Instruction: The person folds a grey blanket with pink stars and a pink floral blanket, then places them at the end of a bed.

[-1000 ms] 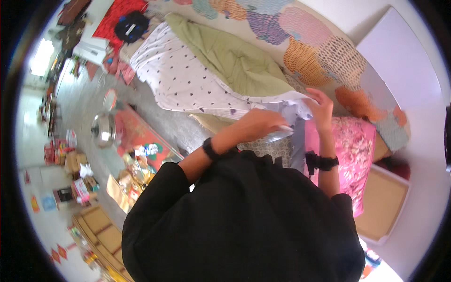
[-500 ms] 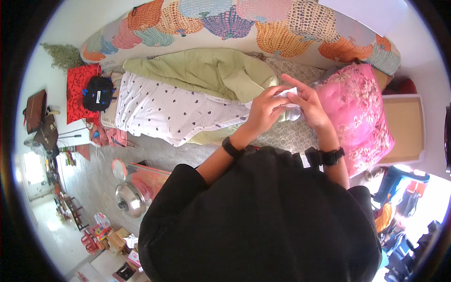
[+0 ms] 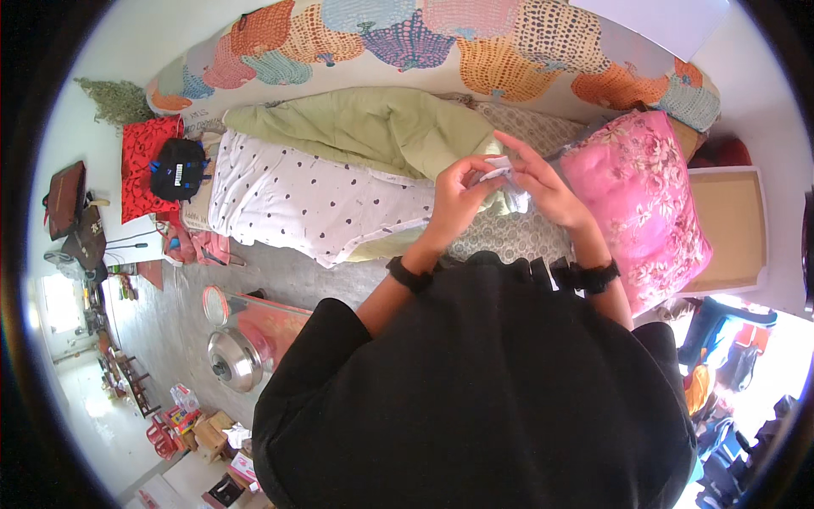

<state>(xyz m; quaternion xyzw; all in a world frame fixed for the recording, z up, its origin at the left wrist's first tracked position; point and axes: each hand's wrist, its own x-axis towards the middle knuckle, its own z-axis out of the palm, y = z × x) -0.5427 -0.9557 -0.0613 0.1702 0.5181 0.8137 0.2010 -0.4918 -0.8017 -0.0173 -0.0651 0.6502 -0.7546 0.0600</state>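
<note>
Both hands are raised over the right end of the bedding, working on one small bunched piece of white cloth (image 3: 498, 172). My left hand (image 3: 458, 202) pinches it from the left with thumb and bent fingers. From the other side my right hand (image 3: 549, 193) grips it near the thumb, its index finger stretched upward. A pale, thin part of the cloth hangs between the hands; whether it joins the bedding I cannot tell. Behind them lies a light green quilt (image 3: 365, 127), partly turned over a white sheet with dark hearts (image 3: 305, 191).
A pink floral pillow (image 3: 636, 204) lies right of my right hand on a patterned mattress cover (image 3: 526, 127). A patchwork-print backrest (image 3: 500, 64) runs along the far side. A black bag (image 3: 178, 168) sits at the left end; a lidded metal pot (image 3: 235, 360) stands lower left.
My hands have shifted slightly to the left with the white cloth. The left hand has moved further than the right, and more of the cloth now shows below the fingers.
</note>
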